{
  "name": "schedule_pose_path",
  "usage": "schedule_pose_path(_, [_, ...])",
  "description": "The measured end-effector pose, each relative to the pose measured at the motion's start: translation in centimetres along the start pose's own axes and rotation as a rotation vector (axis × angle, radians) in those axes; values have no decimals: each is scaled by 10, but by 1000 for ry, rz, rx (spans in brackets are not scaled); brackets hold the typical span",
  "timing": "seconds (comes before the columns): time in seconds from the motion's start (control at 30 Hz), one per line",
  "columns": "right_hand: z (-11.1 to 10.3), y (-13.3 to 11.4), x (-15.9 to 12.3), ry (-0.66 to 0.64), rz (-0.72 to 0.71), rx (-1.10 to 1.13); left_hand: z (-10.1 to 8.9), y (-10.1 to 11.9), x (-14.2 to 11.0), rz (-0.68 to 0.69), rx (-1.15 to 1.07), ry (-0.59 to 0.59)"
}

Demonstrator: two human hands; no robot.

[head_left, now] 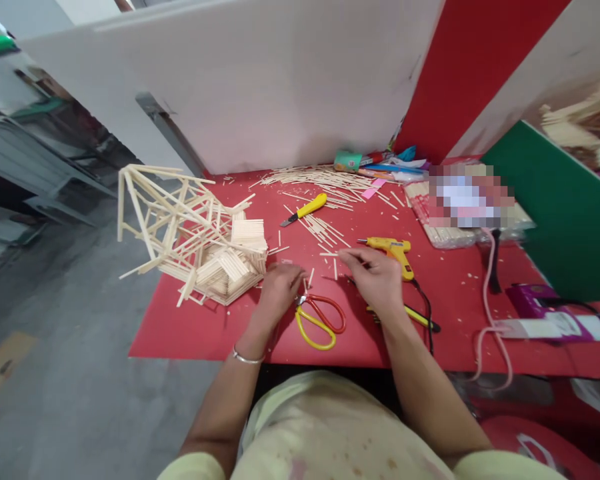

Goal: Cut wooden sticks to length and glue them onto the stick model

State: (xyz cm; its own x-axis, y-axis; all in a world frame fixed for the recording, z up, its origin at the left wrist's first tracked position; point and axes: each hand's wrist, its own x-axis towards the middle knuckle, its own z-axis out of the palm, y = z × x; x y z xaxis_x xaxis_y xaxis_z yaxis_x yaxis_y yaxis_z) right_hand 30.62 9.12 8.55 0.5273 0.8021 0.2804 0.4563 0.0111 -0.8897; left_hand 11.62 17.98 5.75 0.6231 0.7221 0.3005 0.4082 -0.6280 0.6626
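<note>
My right hand [379,275] is closed in a pinch, with a short wooden stick [329,254] projecting from its fingertips. Left of it, my left hand [281,288] has its fingers curled together; what they hold, if anything, I cannot make out. Short stick pieces [311,277] show by its fingertips. Scissors [321,322] with one red and one yellow handle lie between my hands. Beside my left hand stands a model built of wooden sticks [225,270], with an open frame on its left. A yellow glue gun [391,251] lies just beyond my right hand.
A yellow craft knife [307,209] and loose sticks [323,231] lie on the red table [180,333]. More sticks [305,177] are heaped at the back. Another yellow cutter [420,318] is partly under my right forearm. A power strip [545,328] sits at right, with cables around it.
</note>
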Motion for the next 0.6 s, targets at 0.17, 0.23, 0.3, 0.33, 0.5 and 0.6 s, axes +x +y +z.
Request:
schedule_pose_path(0.17, [-9, -10, -12, -1, 54, 155, 2, 20, -16, -142, -275, 109])
schedule_pose_path(0.23, [-7, -13, -20, -136, -11, 135, 6, 33, -22, -280, -591, 49])
schedule_pose_path(0.3, [-7, -14, -27, -288, -106, 60, 7, 41, -28, -372, -759, -43])
schedule_pose_path(0.33, [-8, -14, -31, -349, -144, 28, 7, 44, -30, -383, -774, -96])
schedule_pose_path(0.5, [-7, -7, -57, -329, -108, -52, 0, 44, -42, -358, -678, -149])
schedule_pose_path(0.6, [4, -3, -79, -401, -150, -317, -3, 36, -51, -423, -675, 78])
